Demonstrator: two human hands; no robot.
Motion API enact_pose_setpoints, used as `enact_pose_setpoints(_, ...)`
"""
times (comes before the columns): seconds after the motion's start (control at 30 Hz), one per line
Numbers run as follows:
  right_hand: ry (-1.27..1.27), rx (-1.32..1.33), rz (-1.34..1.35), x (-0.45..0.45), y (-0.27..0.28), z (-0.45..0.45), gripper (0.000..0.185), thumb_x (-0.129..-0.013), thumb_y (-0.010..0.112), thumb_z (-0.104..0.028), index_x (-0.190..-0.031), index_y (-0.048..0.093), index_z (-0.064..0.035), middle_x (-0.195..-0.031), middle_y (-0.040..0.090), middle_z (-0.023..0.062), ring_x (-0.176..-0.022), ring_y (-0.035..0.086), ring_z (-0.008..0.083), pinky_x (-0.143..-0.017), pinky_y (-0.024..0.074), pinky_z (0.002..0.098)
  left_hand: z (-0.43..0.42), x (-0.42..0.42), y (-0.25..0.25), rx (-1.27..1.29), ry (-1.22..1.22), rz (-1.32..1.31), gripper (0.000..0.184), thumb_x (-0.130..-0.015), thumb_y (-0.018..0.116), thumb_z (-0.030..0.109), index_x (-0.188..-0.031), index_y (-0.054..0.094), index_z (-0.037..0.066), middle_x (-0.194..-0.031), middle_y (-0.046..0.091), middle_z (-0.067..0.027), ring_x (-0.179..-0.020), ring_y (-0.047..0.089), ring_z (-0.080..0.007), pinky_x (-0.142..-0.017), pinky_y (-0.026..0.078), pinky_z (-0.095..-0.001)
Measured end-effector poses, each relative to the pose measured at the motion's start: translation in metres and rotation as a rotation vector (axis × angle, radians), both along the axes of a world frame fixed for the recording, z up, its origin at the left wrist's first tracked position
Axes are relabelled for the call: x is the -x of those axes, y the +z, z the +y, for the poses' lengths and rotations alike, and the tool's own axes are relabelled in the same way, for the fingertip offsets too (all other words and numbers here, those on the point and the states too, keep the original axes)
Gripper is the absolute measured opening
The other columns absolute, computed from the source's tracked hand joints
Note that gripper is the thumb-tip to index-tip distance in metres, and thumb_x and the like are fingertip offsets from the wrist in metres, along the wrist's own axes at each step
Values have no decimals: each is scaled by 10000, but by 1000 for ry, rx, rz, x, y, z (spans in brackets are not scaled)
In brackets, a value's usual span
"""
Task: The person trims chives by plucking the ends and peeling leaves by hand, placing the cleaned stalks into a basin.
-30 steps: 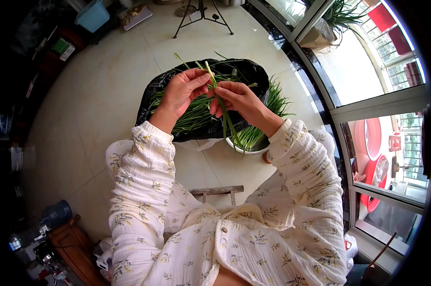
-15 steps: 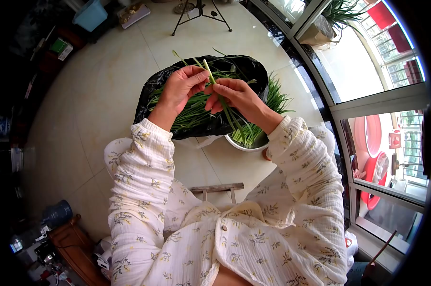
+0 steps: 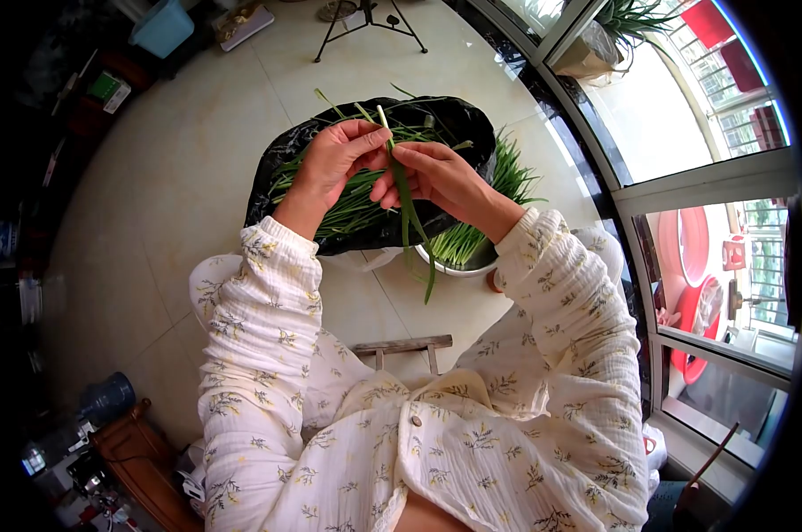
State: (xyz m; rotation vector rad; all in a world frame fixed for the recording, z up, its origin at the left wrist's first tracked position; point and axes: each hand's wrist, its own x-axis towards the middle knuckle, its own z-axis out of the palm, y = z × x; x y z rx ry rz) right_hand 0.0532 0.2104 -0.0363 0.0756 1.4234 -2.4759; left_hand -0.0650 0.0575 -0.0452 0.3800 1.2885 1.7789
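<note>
Over on the far left I see a blue tub (image 3: 162, 27). Towards the middle, a black bag (image 3: 281, 151) lies open on the floor, greens (image 3: 356, 208) heaped inside. Above it the left hand (image 3: 339, 160) pinches a stalk (image 3: 402, 191) near its pale end. Just to the right, the right hand (image 3: 441, 173) grasps it too, leaves drooping nearward. Right of the bag, a white bowl (image 3: 454, 271) holds more greens.
</note>
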Motion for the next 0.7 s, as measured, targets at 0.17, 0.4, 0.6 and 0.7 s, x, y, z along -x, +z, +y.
enact_pose_setpoints(0.17,-16,-149,16,-1,1,-3,305,-995,417,-263,-1054,572,-7,-898,671,125,-810,657,171,-744,511,274,0,0,0,74,14,20,144,-849,684,180,-874,648,42,-734,622,-6,-631,571,-84,-608,472,-210)
enact_pose_setpoints(0.4,-31,-82,-14,0,-3,-1,293,-997,410,-249,-1048,574,-10,-891,676,122,-778,662,169,-715,509,265,-1,2,-2,48,0,24,142,-891,630,197,-880,645,57,-758,628,-5,-655,578,-83,-638,483,-214)
enact_pose_setpoints(0.6,-63,-141,-19,0,-1,-1,267,-991,430,-228,-1013,586,-13,-844,677,108,-739,659,166,-682,505,259,0,1,-2,23,36,33,147,-893,628,208,-867,641,64,-768,632,6,-660,576,-75,-642,481,-209)
enact_pose_setpoints(0.7,-134,-283,39,0,-3,-4,219,-970,466,-185,-946,598,-12,-771,671,87,-678,651,153,-635,499,257,2,-1,0,56,87,112,148,-857,677,204,-850,640,60,-763,636,8,-657,570,-69,-634,475,-204)
